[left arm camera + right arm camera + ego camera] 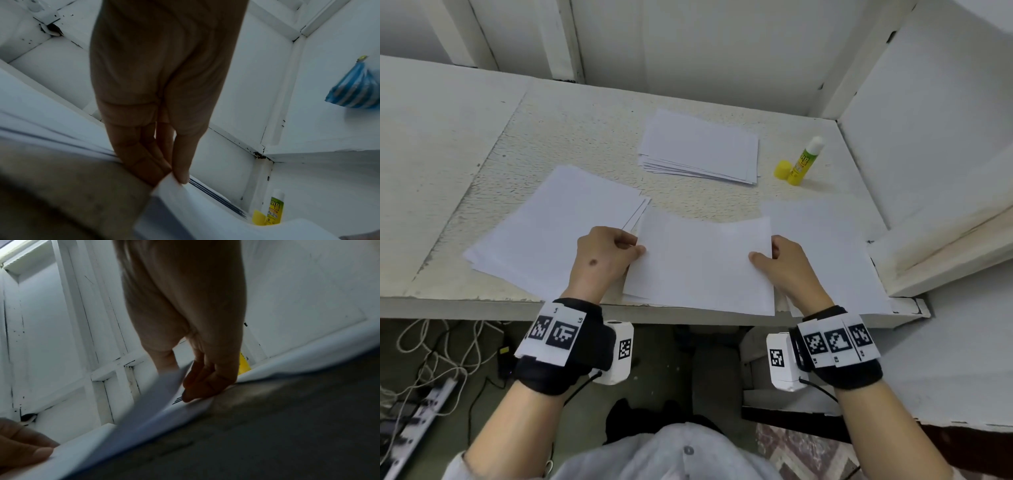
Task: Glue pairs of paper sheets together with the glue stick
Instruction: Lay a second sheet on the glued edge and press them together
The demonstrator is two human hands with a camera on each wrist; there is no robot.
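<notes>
A plain white sheet (pixel 702 263) bows slightly between both hands at the desk's (pixel 592 116) near edge. The left hand (pixel 604 258) pinches its left edge, the right hand (pixel 787 265) its right edge, thumbs on top. The glue stick (pixel 805 161), green and yellow with lettering too small to read, stands uncapped at one o'clock from the hands, well apart, its yellow cap (pixel 782 169) just beside it. A paper stack (pixel 700 147) lies at twelve o'clock, another pile (pixel 551 226) at nine.

Black wrist straps (pixel 558 370) carry white marker tags and white camera boxes (pixel 616 353); grey buttoned shirt (pixel 671 455).
</notes>
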